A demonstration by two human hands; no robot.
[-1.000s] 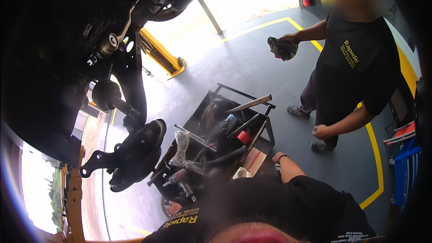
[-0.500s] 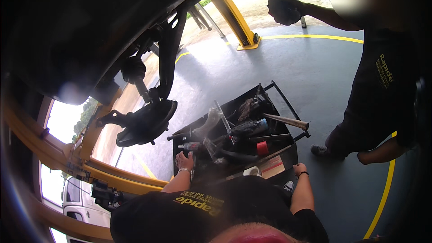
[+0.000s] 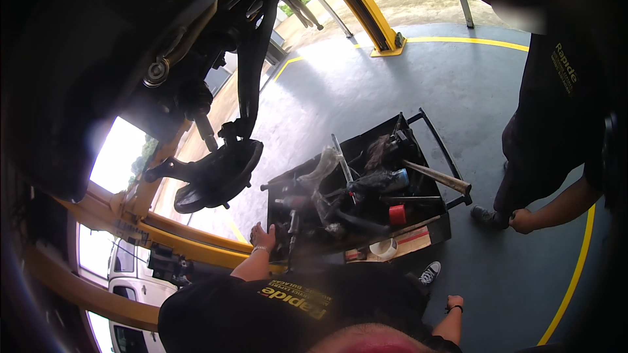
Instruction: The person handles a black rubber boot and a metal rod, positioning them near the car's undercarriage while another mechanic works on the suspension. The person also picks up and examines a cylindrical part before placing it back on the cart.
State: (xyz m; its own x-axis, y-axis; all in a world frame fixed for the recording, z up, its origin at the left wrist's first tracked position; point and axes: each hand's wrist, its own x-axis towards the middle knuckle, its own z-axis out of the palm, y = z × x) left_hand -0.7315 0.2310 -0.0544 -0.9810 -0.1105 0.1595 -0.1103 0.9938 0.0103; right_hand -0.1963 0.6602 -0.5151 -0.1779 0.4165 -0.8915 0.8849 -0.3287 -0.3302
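At the near left corner of the black tool cart [image 3: 307, 186], my left hand [image 3: 263, 238] has its fingers apart, with nothing seen in it. A power tool with a long metal shaft [image 3: 294, 223] lies in the cart just right of that hand. My right hand [image 3: 454, 303] hangs low beside my body, away from the cart, fingers curled in and nothing showing in them. In the cart lie a long-handled hammer [image 3: 437, 176], a red cylinder [image 3: 397, 214], a blue-topped bottle [image 3: 396, 181] and crumpled clear plastic [image 3: 320, 171]. A tape roll [image 3: 384, 248] rests at its near edge.
A raised vehicle hangs overhead at left; its wheel hub [image 3: 219, 180] and suspension arm [image 3: 249, 85] reach down near the cart. A yellow lift post [image 3: 369, 10] stands beyond. At right stands a co-worker [image 3: 546, 114], one arm raised. A white vehicle [image 3: 134, 287] is at lower left.
My left hand has come off the power tool area to the cart's corner. My right hand has dropped away from the cart. The co-worker's raised hand has moved up toward the vehicle.
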